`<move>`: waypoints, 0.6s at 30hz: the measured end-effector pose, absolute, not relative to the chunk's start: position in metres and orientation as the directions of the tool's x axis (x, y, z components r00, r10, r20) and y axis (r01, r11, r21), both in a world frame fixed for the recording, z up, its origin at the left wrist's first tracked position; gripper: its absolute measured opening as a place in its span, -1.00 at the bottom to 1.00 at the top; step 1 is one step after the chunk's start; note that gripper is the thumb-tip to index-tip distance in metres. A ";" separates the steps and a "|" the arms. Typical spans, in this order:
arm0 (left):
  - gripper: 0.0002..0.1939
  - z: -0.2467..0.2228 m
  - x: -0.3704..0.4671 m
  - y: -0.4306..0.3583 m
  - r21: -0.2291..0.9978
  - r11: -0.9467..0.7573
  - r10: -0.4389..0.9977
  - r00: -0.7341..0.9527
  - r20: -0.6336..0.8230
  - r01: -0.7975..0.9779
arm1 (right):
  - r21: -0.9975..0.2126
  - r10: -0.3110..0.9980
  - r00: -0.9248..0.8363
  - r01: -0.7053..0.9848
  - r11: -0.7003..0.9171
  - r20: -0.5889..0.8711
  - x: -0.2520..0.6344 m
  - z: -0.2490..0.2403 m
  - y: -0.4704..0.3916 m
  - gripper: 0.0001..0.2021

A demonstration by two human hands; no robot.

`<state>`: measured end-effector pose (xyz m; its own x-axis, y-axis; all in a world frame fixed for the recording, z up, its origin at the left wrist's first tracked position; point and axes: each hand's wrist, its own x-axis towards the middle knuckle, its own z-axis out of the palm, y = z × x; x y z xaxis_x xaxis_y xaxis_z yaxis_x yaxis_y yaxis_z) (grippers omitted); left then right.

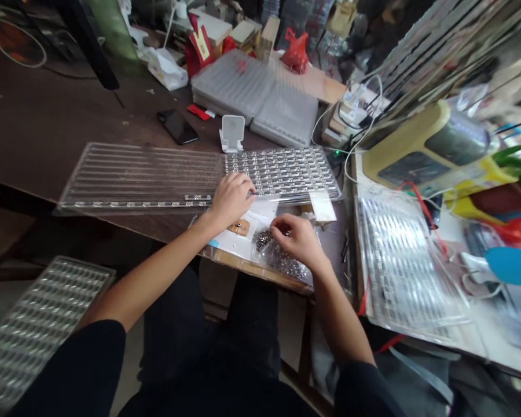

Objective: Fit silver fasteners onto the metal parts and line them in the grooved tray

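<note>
Rows of small metal parts fill the right half of the long clear ribbed plastic tray point(156, 174) on the dark brown table point(39, 127); its left half holds only one near row. The left hand point(231, 197) rests on the tray's near edge, fingers curled together over the parts. The right hand point(298, 238) pinches pieces from the heap of small shiny metal pieces point(282, 260) lying on a clear plastic sheet. Beyond the tray sit stacked frosted grey trays point(252, 95) and a black phone point(178, 126).
</note>
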<state>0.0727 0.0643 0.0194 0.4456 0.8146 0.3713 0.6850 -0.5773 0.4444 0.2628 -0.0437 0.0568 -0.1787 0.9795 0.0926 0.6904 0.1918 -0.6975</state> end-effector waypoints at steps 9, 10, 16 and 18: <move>-0.89 0.025 0.042 0.044 0.721 -0.516 0.853 0.357 0.381 0.462 | -0.689 0.954 -0.287 0.675 0.264 0.084 0.221 0.045 -0.019 -0.81; -0.86 0.026 0.032 0.036 0.763 -0.498 0.861 0.340 0.378 0.413 | -0.694 0.951 -0.298 0.669 0.268 0.080 0.216 0.039 -0.018 -0.81; -0.78 0.012 -0.008 -0.001 0.862 -0.340 0.936 0.223 0.273 0.376 | -0.652 0.946 -0.298 0.695 0.304 0.124 0.201 0.015 -0.022 -0.82; -0.79 0.005 -0.010 -0.004 0.878 -0.308 0.947 0.203 0.247 0.366 | -0.572 0.941 -0.319 0.752 0.326 0.117 0.199 0.013 -0.023 -0.81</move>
<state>-0.0099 -0.0043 0.0046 0.2032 0.9474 0.2474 0.3659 -0.3079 0.8783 0.1988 -0.0233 0.0133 -0.3188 0.9406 0.1167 0.7525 0.3260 -0.5723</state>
